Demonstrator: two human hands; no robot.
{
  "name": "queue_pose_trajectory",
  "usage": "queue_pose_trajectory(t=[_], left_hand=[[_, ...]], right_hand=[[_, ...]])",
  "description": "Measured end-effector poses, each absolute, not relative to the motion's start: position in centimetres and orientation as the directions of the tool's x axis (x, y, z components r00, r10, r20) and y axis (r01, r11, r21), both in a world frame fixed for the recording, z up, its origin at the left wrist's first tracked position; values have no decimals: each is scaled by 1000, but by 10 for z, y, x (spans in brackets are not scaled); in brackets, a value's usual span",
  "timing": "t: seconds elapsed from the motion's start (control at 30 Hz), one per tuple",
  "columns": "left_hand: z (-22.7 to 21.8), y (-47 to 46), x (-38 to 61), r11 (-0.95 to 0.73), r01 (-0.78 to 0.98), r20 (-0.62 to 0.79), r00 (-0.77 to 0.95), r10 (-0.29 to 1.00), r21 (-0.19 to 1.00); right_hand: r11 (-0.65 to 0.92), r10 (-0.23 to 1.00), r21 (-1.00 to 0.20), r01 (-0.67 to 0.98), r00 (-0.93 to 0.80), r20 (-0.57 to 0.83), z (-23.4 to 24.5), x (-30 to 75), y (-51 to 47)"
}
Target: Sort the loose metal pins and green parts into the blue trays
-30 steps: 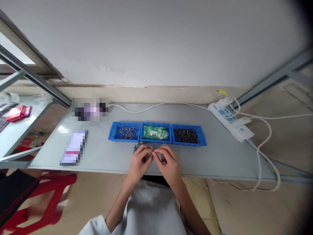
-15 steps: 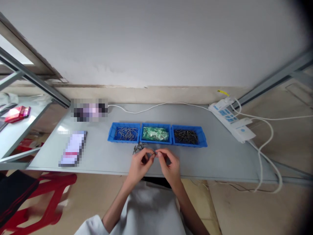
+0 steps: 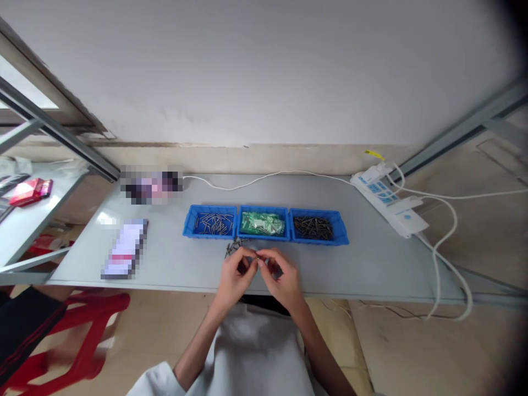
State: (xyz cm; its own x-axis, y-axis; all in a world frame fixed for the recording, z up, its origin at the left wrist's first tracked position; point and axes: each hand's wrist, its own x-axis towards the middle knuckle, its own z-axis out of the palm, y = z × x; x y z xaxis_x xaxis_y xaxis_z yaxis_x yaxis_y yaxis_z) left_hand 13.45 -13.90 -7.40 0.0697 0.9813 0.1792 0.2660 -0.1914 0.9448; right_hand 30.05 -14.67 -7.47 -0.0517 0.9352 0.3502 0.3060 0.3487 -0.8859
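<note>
My left hand (image 3: 235, 275) and my right hand (image 3: 280, 275) meet over the near edge of the grey table (image 3: 371, 258). Both pinch a small metal part (image 3: 257, 258) between their fingertips. A small heap of dark metal pins (image 3: 235, 246) lies on the table just beyond my left hand. Behind it stand three blue trays in a row: the left tray (image 3: 210, 221) holds silvery pins, the middle tray (image 3: 263, 223) holds green pieces, the right tray (image 3: 317, 226) holds dark pins.
A white power strip (image 3: 390, 203) with cables lies at the table's right back. A blurred flat object (image 3: 125, 248) lies at the left. A red stool (image 3: 82, 335) stands below left, and a side shelf (image 3: 25, 209) carries a red box.
My hands have stayed close together over the table edge, with the fingertips shifting slightly as they work the small part. Nothing else has moved.
</note>
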Motion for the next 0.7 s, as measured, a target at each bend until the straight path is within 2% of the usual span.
queue_pose_trajectory(t=[0.7], left_hand=[[-76,-138,133,-158,188,154,34,987,969]], right_hand=[[422,894,-837,348,-4,448,-71,296,-145]])
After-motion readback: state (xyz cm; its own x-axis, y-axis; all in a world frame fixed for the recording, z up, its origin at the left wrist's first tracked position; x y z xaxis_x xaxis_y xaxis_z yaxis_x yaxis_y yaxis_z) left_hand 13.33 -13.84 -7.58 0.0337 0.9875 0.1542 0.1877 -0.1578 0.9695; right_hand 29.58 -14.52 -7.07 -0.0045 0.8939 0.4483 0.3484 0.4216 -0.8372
